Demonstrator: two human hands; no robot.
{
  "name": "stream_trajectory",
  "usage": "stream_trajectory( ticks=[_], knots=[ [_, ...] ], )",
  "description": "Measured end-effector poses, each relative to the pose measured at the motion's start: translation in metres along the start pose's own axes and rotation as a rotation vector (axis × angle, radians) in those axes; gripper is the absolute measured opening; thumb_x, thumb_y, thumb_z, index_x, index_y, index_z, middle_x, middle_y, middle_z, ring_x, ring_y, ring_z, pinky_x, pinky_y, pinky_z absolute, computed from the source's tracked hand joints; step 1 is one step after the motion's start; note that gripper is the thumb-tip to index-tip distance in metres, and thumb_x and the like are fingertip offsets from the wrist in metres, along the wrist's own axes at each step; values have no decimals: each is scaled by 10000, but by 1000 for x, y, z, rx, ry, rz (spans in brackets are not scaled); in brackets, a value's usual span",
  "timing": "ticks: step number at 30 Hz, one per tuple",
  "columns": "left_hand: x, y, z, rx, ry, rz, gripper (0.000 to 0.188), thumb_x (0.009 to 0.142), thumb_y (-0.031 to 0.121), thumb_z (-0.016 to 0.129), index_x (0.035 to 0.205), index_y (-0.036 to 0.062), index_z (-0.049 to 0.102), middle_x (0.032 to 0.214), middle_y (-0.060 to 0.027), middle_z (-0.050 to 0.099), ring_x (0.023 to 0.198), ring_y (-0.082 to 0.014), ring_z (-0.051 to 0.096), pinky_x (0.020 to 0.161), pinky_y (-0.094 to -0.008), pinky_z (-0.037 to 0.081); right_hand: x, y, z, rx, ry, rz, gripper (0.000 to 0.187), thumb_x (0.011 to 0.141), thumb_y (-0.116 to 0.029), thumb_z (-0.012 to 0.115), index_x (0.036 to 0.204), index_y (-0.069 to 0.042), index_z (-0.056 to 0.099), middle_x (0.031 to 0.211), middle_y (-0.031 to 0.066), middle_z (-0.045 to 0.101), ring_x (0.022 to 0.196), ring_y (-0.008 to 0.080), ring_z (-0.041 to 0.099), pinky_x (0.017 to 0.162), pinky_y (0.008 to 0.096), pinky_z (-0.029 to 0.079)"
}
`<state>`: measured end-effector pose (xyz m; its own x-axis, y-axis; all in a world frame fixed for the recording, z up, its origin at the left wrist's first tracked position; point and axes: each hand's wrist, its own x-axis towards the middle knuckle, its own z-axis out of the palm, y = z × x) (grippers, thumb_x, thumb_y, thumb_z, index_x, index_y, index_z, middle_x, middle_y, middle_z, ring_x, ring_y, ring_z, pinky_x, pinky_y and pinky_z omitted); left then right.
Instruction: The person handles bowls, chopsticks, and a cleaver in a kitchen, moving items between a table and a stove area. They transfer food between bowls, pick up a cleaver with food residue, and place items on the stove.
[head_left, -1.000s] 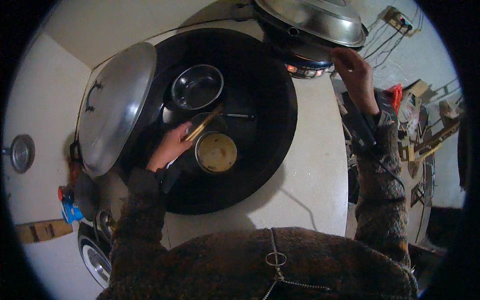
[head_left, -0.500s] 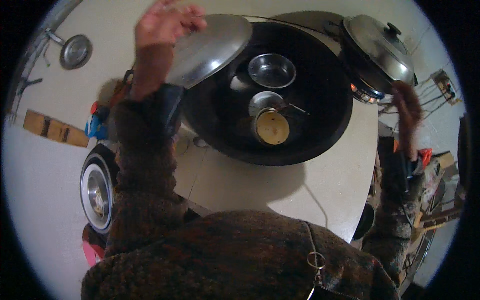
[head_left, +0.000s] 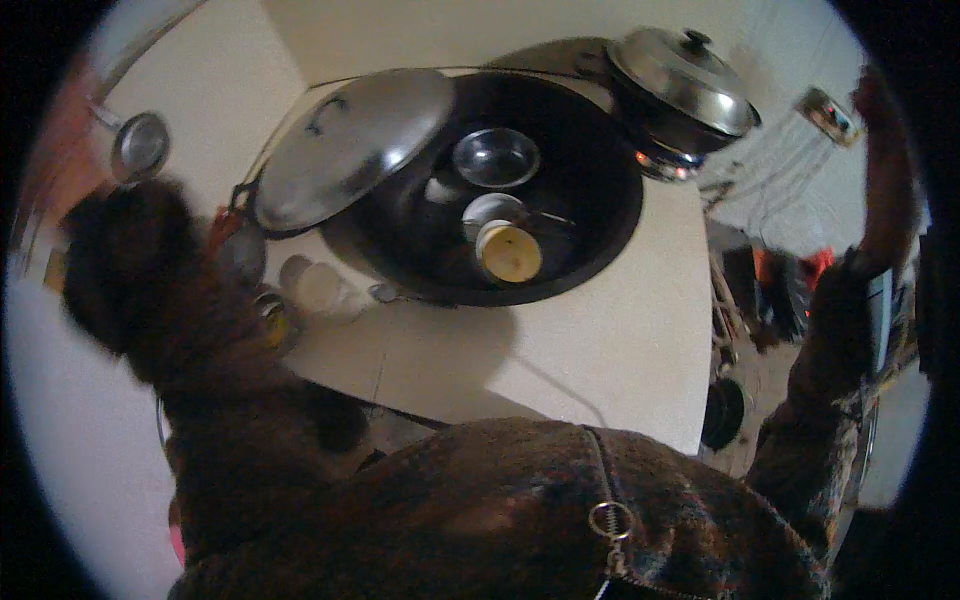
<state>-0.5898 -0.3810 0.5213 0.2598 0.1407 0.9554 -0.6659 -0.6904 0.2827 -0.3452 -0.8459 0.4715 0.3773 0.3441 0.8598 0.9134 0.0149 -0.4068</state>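
Note:
My left hand (head_left: 62,160) is raised at the far left rim, smeared by motion, beside a round metal ladle-like utensil (head_left: 141,147) hanging on the wall. Its fingers cannot be made out. At the right rim my right hand (head_left: 887,165) is up as well, dim and blurred, its fingers cut off by the dark edge. Between my arms a wide black wok (head_left: 590,230) holds a shiny metal bowl (head_left: 497,160), a smaller pale bowl (head_left: 494,209) and a container with a yellowish inside (head_left: 512,254). A large metal lid (head_left: 350,150) leans over the wok's left side.
Back right, a dark pot under a domed metal lid (head_left: 685,85) sits over a glowing burner (head_left: 668,170). A wall socket box (head_left: 828,115) with wires is beyond it. A clear jar (head_left: 318,290) stands left on the pale counter (head_left: 590,350). Clutter with something red (head_left: 818,265) lies right.
My left hand has swung from above the metal lid out to the far left. My right hand has risen toward the right rim. The view has shifted, so the wok sits further left.

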Motion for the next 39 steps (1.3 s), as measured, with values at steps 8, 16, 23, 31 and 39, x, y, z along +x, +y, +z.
stream_trajectory(
  ticks=[8, 16, 23, 31, 39],
  knots=[
    [-120, -85, 193, -430, -462, -474, 216, 846, 56, 478, 1042, 15, 557, 747, -99, 632, 595, -130, 601, 556, -263, 495, -47, -97, 172, 733, -599, 178, 171, 853, -35, 531, 1003, -14, 610, 1005, 67, 616, 870, 115, 570, 808, 251, 445],
    [-219, -59, 225, -344, -592, -691, 163, 796, 19, 459, 899, -12, 580, 624, -106, 612, 464, -146, 581, 422, -278, 454, -92, -156, 312, 327, -1007, -344, 319, 709, -139, 633, 1005, -32, 586, 889, 164, 583, 852, 358, 555, 762, 423, 454],
    [-247, -47, 184, -181, -776, -585, 170, 862, 46, 454, 979, 2, 569, 698, -82, 612, 588, -106, 594, 537, -232, 461, -91, -171, 350, 611, -1148, -216, 297, 706, -231, 626, 913, -18, 632, 831, 198, 619, 799, 382, 593, 710, 436, 473],
    [-176, -29, 120, -549, -480, -837, 208, 879, 94, 480, 1061, 19, 547, 796, -109, 635, 612, -128, 583, 581, -232, 475, -97, -200, 353, 995, -1167, -146, 224, 743, -188, 598, 840, 11, 636, 771, 211, 614, 746, 352, 602, 666, 399, 470],
    [-93, 43, 22, -182, 490, -462, 268, 830, 92, 461, 1076, 2, 520, 675, -80, 568, 517, -112, 455, 548, -233, 402, -75, -220, 306, 1217, -1230, -272, 154, 812, -147, 532, 824, 1, 572, 712, 167, 575, 689, 300, 573, 646, 356, 450]
  ],
)
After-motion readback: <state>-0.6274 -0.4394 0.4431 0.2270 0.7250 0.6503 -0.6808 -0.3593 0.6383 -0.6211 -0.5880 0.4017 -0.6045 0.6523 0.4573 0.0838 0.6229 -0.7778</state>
